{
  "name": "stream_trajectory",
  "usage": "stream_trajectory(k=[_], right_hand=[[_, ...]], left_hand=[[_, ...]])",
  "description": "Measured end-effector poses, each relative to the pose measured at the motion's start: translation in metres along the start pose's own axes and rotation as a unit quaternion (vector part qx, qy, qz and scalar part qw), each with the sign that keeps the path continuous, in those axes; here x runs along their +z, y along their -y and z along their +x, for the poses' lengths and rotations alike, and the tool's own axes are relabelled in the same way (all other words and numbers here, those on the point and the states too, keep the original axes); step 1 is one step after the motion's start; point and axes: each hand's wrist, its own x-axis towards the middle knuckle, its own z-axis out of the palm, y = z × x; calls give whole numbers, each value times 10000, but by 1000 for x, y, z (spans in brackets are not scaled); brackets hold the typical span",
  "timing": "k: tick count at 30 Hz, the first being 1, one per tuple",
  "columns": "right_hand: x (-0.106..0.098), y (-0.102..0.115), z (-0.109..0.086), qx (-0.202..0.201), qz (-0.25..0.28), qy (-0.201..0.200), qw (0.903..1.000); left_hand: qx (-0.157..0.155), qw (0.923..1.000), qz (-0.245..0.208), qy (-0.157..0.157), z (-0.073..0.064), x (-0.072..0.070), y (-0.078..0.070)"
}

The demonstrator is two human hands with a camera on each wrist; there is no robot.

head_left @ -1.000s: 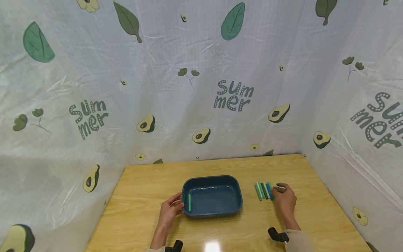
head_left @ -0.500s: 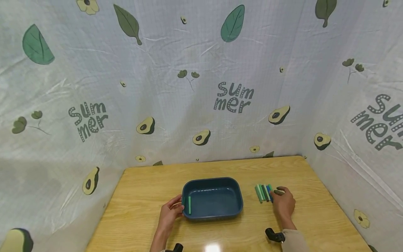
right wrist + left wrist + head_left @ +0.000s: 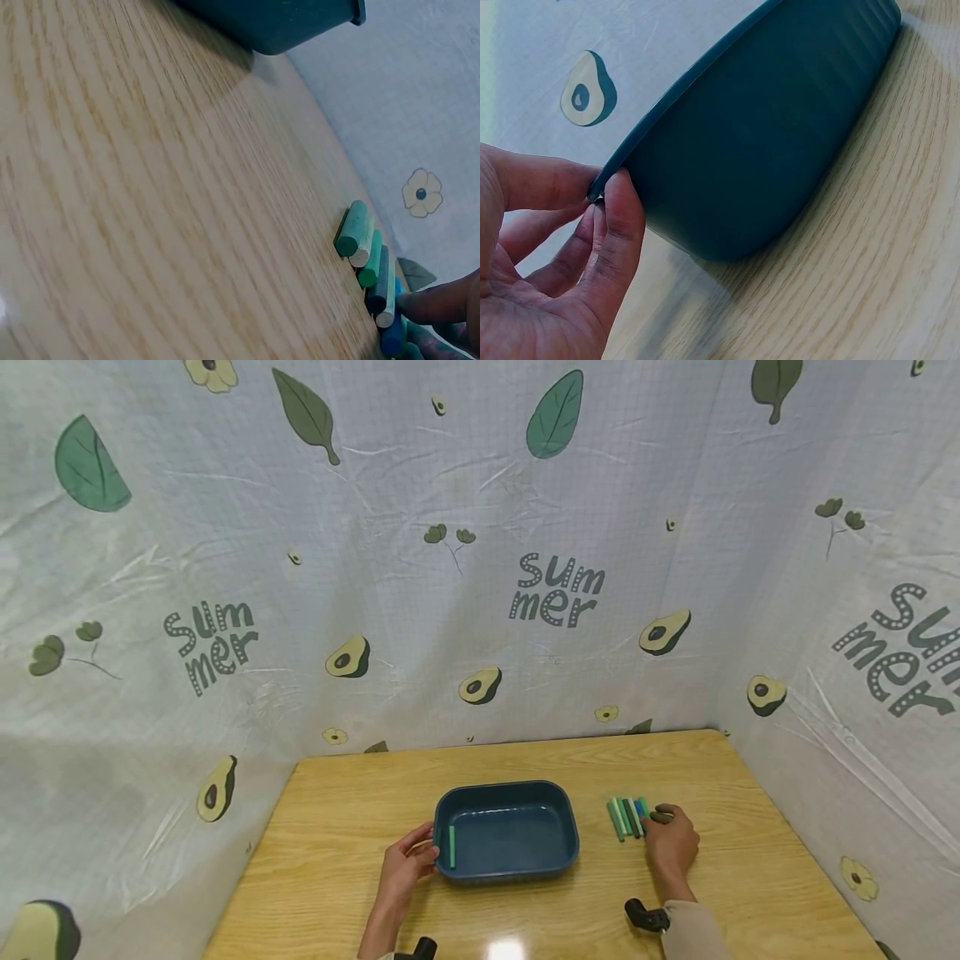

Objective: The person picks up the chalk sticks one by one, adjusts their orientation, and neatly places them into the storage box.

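A dark blue tray [image 3: 510, 875] stands on the table, with one green chalk stick [image 3: 452, 847] lying inside near its left wall. My left hand [image 3: 402, 864] pinches the tray's left rim between thumb and fingers, plain in the left wrist view. To the right of the tray lies a row of chalk sticks [image 3: 626, 818] in greens, cream, dark and blue. My right hand [image 3: 671, 843] is at the row's right end. In the right wrist view a fingertip touches the blue chalk stick [image 3: 392, 339]; its other fingers are mostly out of frame, and any grip is hidden.
The wooden table [image 3: 352, 802] ends at a white sheet [image 3: 420, 610] printed with leaves and avocados, hung behind and at both sides. A black wrist camera [image 3: 647, 916] is strapped to the right wrist. Bare wood lies between tray and row.
My right hand has shifted slightly left, over the row's right end, and now covers the lower part of the blue stick. My left hand stays on the tray's rim.
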Motion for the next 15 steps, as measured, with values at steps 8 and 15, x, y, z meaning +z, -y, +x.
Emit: stream_trajectory(k=[8,15], right_hand=[[1,3,-1,-12,-67,-43,10000],[3,3,0,-19,-270,-140,9995]], left_hand=[[-2,10000,-8,-3,2,0,2],[22,10000,-31,-40,5,-1,4]])
